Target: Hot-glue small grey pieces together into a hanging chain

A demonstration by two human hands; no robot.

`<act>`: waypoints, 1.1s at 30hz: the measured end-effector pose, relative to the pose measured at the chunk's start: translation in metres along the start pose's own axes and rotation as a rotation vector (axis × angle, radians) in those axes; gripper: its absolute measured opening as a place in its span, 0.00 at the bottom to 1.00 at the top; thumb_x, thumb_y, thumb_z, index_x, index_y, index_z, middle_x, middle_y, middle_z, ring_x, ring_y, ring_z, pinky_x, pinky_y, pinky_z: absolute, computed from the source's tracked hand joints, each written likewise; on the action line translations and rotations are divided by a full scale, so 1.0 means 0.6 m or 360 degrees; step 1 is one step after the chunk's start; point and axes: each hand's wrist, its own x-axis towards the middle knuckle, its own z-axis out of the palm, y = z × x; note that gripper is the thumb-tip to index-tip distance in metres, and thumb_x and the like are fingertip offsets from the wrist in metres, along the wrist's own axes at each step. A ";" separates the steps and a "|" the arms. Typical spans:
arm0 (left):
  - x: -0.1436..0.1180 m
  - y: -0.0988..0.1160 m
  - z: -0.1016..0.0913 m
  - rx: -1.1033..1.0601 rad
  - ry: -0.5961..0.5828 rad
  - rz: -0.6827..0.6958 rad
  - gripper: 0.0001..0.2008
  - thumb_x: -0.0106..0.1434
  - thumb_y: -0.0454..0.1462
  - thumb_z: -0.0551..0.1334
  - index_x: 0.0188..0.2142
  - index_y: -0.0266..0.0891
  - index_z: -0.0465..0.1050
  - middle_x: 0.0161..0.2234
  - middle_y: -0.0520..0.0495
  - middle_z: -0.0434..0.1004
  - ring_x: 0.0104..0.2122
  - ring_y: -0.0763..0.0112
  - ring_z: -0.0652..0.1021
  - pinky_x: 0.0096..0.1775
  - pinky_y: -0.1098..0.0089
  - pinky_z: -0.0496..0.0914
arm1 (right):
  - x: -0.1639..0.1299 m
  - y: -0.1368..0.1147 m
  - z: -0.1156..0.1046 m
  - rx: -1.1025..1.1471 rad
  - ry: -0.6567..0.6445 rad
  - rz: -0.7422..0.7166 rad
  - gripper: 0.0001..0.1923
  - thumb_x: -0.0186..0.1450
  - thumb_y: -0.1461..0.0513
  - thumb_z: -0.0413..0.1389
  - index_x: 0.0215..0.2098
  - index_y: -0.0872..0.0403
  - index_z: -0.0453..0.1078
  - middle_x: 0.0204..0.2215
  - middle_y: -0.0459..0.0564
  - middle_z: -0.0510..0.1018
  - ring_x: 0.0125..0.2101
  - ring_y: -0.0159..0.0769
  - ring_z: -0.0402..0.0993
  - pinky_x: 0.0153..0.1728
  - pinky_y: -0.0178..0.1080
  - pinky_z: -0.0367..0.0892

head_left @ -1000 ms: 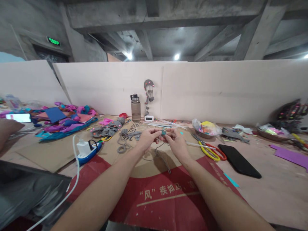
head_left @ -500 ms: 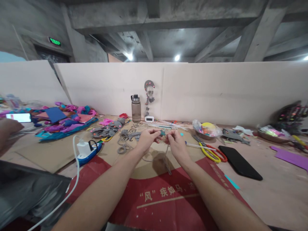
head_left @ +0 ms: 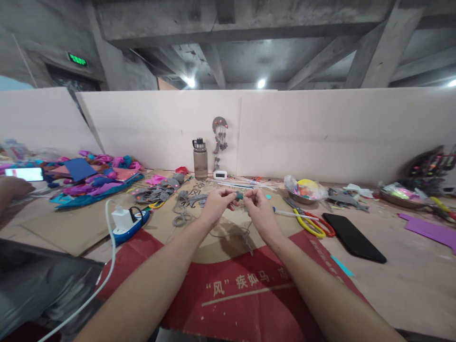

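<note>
Both my hands are raised over the middle of the table, fingertips almost meeting. My left hand point(head_left: 217, 205) pinches a small teal piece point(head_left: 240, 194) between thumb and fingers. My right hand point(head_left: 261, 209) pinches a thin grey string point(head_left: 245, 232) that hangs from the piece down to the cardboard point(head_left: 228, 285). Below the hands lies a red and brown cardboard sheet with white printed characters.
Yellow and red scissors point(head_left: 313, 225) and a black phone point(head_left: 352, 231) lie to the right. A water bottle point(head_left: 200, 159) stands by the white partition. Grey felt cut-outs point(head_left: 160, 192), coloured foam scraps point(head_left: 92, 183), a charger on a power strip point(head_left: 124, 222) sit left. Another person's hand point(head_left: 10, 194) shows at far left.
My hands have stayed together over the cardboard, shifting only slightly; the fingers rework the teal piece and string. The view has tilted a little.
</note>
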 end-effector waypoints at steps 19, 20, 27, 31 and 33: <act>-0.004 0.004 0.004 0.0121 -0.0089 -0.0018 0.08 0.52 0.36 0.63 0.31 0.32 0.72 0.19 0.50 0.72 0.18 0.77 0.70 0.21 0.75 0.66 | 0.005 0.005 -0.004 -0.0233 0.0157 0.0038 0.10 0.56 0.54 0.56 0.27 0.52 0.66 0.16 0.39 0.58 0.19 0.29 0.53 0.20 0.34 0.49; -0.005 0.005 0.004 0.0137 -0.0098 -0.0015 0.08 0.52 0.36 0.63 0.31 0.32 0.72 0.19 0.50 0.73 0.17 0.77 0.70 0.21 0.75 0.66 | 0.005 0.006 -0.004 -0.0253 0.0165 0.0039 0.10 0.56 0.54 0.56 0.27 0.52 0.66 0.16 0.40 0.58 0.19 0.29 0.53 0.20 0.34 0.49; -0.007 0.006 0.003 0.0225 -0.0148 -0.0015 0.08 0.53 0.37 0.63 0.29 0.33 0.72 0.18 0.51 0.71 0.16 0.78 0.69 0.20 0.76 0.65 | 0.006 0.006 -0.005 -0.0304 0.0243 -0.0006 0.11 0.55 0.55 0.57 0.32 0.53 0.67 0.16 0.38 0.58 0.19 0.29 0.53 0.20 0.34 0.50; -0.005 0.002 0.000 0.0255 -0.0186 -0.0030 0.08 0.54 0.38 0.63 0.29 0.33 0.72 0.18 0.51 0.71 0.15 0.79 0.68 0.19 0.77 0.63 | 0.008 0.012 -0.005 -0.0264 0.0114 0.0042 0.13 0.55 0.54 0.56 0.34 0.53 0.70 0.15 0.40 0.63 0.17 0.29 0.54 0.20 0.34 0.50; -0.004 0.000 -0.001 0.0275 -0.0192 -0.0033 0.07 0.54 0.37 0.62 0.28 0.33 0.71 0.17 0.51 0.70 0.15 0.79 0.68 0.20 0.77 0.63 | 0.009 0.014 -0.004 -0.0224 0.0065 0.0079 0.12 0.55 0.54 0.56 0.31 0.53 0.71 0.17 0.42 0.67 0.18 0.29 0.56 0.20 0.34 0.50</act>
